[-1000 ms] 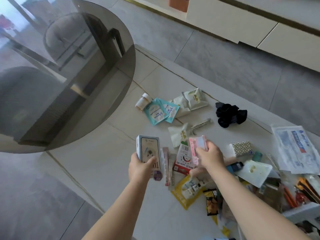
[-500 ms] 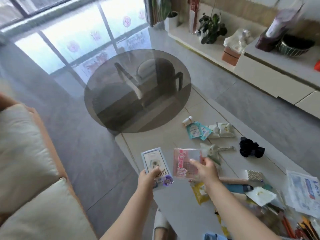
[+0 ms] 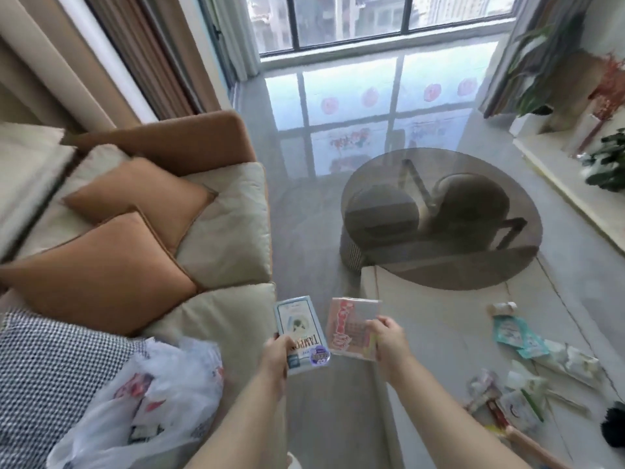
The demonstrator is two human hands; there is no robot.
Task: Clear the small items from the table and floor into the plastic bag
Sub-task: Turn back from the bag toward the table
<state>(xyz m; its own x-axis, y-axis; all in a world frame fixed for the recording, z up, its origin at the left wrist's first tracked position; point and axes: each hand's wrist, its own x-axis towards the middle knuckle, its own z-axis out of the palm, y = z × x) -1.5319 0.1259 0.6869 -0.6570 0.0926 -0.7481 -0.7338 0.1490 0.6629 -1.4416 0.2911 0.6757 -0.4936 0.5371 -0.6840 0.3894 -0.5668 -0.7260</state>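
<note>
Turned away from the littered table (image 3: 436, 333) toward the sofa (image 3: 220, 231), where a second ago only the tabletop and its clutter filled the view; now in sight, at lower left, the plastic bag (image 3: 142, 401), slumped open on the sofa seat. Meaning for the task, as a judgement: pick-up done for these two items, drop-off about to begin. Left hand (image 3: 275, 355) curled around the lower end of a pale blue box (image 3: 297, 324), thumb across its face, box upright and tilted slightly left. Right hand (image 3: 389, 343) pinching a pink packet (image 3: 350, 328) by its right edge, fingers (image 3: 378, 324) closed over the front, packet just beside the box, not clearly touching it. Bag below and to the left of the left hand's fingers, near but apart. Well to the right of the right hand's fingers, and lower: teal sachets (image 3: 517, 336), white wrappers (image 3: 575, 362) and other small packets left on the tabletop. Round glass table (image 3: 439, 214) beyond both hands.
</note>
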